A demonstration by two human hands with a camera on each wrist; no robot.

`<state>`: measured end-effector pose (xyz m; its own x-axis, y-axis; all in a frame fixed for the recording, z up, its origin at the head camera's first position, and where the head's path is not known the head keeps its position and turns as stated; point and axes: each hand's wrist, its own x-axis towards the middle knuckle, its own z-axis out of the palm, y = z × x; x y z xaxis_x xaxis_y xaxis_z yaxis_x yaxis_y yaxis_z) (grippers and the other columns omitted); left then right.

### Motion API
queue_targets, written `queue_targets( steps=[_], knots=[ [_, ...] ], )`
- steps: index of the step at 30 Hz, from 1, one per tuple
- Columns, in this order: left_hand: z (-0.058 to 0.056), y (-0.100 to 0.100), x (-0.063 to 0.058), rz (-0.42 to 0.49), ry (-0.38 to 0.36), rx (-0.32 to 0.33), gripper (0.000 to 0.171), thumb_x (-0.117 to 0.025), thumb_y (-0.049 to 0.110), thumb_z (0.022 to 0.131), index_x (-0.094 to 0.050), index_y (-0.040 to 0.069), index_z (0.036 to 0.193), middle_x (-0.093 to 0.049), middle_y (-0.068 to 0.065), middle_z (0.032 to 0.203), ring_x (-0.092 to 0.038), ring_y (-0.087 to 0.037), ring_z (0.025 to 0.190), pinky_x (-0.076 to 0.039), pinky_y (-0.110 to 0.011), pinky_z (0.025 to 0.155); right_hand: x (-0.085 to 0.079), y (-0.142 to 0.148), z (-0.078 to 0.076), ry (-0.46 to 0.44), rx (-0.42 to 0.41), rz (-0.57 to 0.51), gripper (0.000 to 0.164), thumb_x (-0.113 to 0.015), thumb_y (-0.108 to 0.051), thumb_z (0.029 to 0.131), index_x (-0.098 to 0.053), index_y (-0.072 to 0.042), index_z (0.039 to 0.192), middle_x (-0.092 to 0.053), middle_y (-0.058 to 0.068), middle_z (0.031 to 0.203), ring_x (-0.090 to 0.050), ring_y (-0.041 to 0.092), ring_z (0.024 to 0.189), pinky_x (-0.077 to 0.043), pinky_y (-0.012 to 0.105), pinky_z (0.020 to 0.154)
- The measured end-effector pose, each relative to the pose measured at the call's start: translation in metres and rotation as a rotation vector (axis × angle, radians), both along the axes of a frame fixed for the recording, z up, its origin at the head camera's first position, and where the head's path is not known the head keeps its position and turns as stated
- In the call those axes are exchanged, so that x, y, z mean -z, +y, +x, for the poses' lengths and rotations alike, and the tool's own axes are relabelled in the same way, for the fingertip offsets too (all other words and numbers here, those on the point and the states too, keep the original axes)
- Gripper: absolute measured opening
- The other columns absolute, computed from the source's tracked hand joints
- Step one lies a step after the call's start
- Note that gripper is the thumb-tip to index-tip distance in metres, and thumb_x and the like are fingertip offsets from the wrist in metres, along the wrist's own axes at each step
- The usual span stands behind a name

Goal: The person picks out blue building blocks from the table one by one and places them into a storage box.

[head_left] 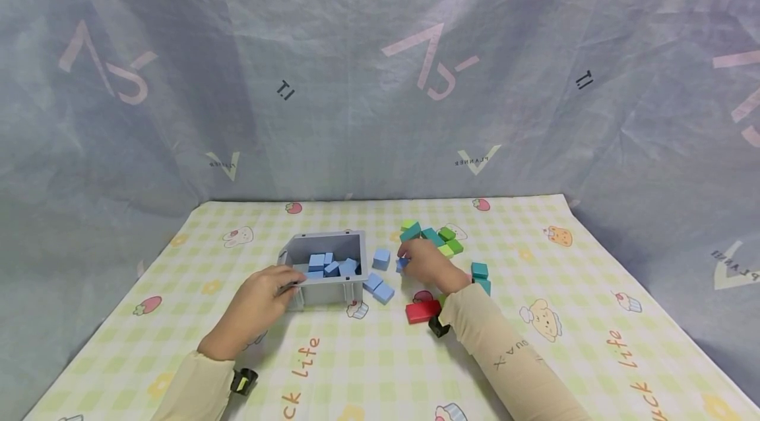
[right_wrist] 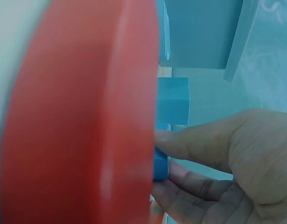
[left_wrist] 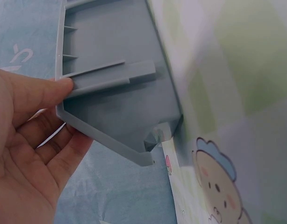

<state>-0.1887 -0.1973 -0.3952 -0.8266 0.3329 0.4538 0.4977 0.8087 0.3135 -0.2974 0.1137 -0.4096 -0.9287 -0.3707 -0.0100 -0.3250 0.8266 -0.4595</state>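
My left hand (head_left: 267,299) pinches the rim of a grey plastic bin (head_left: 326,293) at its near left corner; the left wrist view shows the thumb over the edge and fingers beneath it. Several blue blocks (head_left: 317,262) lie inside the bin. To its right, my right hand (head_left: 429,264) pinches a small blue block (head_left: 402,264) between thumb and fingers. A blue cube (head_left: 382,259) stands between the bin and that hand. Two more blue blocks (head_left: 379,289) lie touching the tablecloth beside the bin's right wall.
Beyond the right hand is a cluster of green and teal blocks (head_left: 432,237). A red block (head_left: 423,311) lies near the right wrist and fills much of the right wrist view. Teal blocks (head_left: 479,270) sit right of the forearm. A patterned cloth (head_left: 356,368) covers the table.
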Motion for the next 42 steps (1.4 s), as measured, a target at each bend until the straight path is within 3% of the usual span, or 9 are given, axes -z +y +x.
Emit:
queue_targets(
  steps=[5, 13, 23, 34, 42],
  knots=[
    [0.000, 0.000, 0.001, 0.001, 0.002, 0.004, 0.021, -0.074, 0.004, 0.080, -0.075, 0.010, 0.100, -0.070, -0.002, 0.101, -0.062, -0.018, 0.092, -0.057, -0.044, 0.075, -0.006, -0.003, 0.001, 0.059, 0.045, -0.052, 0.028, -0.070, -0.007, 0.083, -0.069, -0.003, 0.111, -0.069, 0.009, 0.103, -0.058, 0.019, 0.089, -0.055, 0.041, 0.084],
    [0.002, 0.000, -0.002, -0.001, -0.002, 0.000, 0.021, -0.074, 0.006, 0.080, -0.075, 0.011, 0.101, -0.070, -0.002, 0.102, -0.062, -0.019, 0.094, -0.057, -0.044, 0.076, -0.030, -0.020, 0.011, 0.269, 0.074, -0.256, 0.025, -0.074, -0.014, 0.082, -0.069, -0.006, 0.105, -0.069, 0.008, 0.099, -0.059, 0.017, 0.084, -0.057, 0.039, 0.079],
    [0.002, -0.001, -0.001, -0.004, -0.006, -0.001, 0.021, -0.074, 0.006, 0.081, -0.075, 0.012, 0.102, -0.070, -0.002, 0.102, -0.062, -0.018, 0.093, -0.057, -0.044, 0.076, -0.050, -0.053, 0.042, 0.289, -0.003, -0.366, 0.025, -0.074, -0.015, 0.083, -0.069, -0.010, 0.106, -0.066, 0.003, 0.102, -0.062, 0.017, 0.092, -0.059, 0.034, 0.079],
    [0.001, -0.001, -0.001, -0.006, -0.002, 0.003, 0.021, -0.074, 0.006, 0.081, -0.075, 0.011, 0.101, -0.070, -0.001, 0.101, -0.061, -0.017, 0.093, -0.057, -0.043, 0.076, -0.034, -0.077, 0.051, 0.379, -0.140, -0.335, 0.019, -0.075, -0.009, 0.080, -0.071, -0.007, 0.098, -0.066, 0.005, 0.096, -0.061, 0.014, 0.083, -0.059, 0.032, 0.073],
    [0.001, 0.000, -0.003, -0.010, 0.008, 0.009, 0.020, -0.074, 0.005, 0.080, -0.075, 0.011, 0.100, -0.070, -0.001, 0.100, -0.062, -0.018, 0.093, -0.057, -0.043, 0.076, -0.027, -0.079, 0.051, 0.378, -0.144, -0.267, 0.015, -0.074, -0.009, 0.081, -0.071, -0.011, 0.096, -0.064, 0.002, 0.094, -0.059, 0.013, 0.085, -0.058, 0.031, 0.074]
  ],
)
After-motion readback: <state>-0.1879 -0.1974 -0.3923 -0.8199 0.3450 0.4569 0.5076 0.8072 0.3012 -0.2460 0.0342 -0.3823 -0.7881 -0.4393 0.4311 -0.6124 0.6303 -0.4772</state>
